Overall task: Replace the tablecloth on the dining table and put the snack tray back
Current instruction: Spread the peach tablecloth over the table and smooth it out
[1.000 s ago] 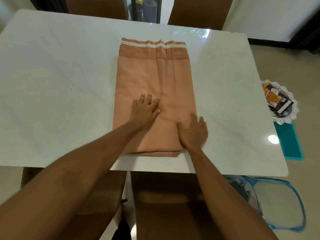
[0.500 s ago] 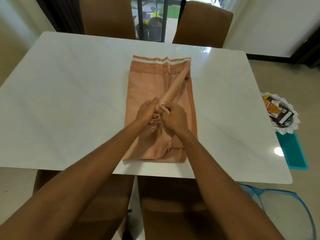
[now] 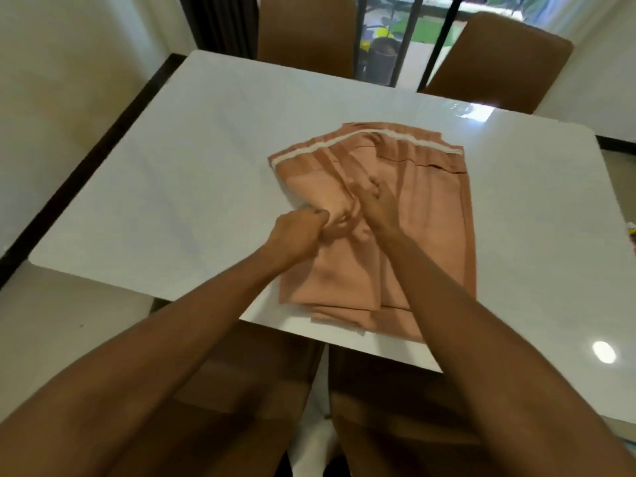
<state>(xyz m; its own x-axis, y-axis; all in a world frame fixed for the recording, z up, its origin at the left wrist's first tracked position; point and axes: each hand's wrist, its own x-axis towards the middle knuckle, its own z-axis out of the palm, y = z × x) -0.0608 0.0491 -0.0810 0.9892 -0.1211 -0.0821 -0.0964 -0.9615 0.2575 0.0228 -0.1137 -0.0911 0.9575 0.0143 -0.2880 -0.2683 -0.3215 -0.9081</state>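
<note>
A folded salmon-orange tablecloth (image 3: 430, 215) with a white stripe along its far edge lies on the white dining table (image 3: 192, 187), near the front edge. My left hand (image 3: 296, 232) grips a bunched top layer of the cloth at its left side. My right hand (image 3: 375, 204) pinches the same layer just beside it, fingers curled into the fabric. The top layer is lifted and fanned toward the left. Only a sliver of the snack tray (image 3: 631, 232) shows at the right edge.
Two brown chairs stand at the far side, one (image 3: 306, 32) left and one (image 3: 499, 63) right, before a glass door with plants outside. Two more brown chairs (image 3: 247, 380) are tucked under the near edge. A wall with a dark baseboard runs along the left.
Both hands went from pressing flat on the cloth to gripping its top layer and pulling it leftward. The view swung left, so the snack tray slid almost out of sight.
</note>
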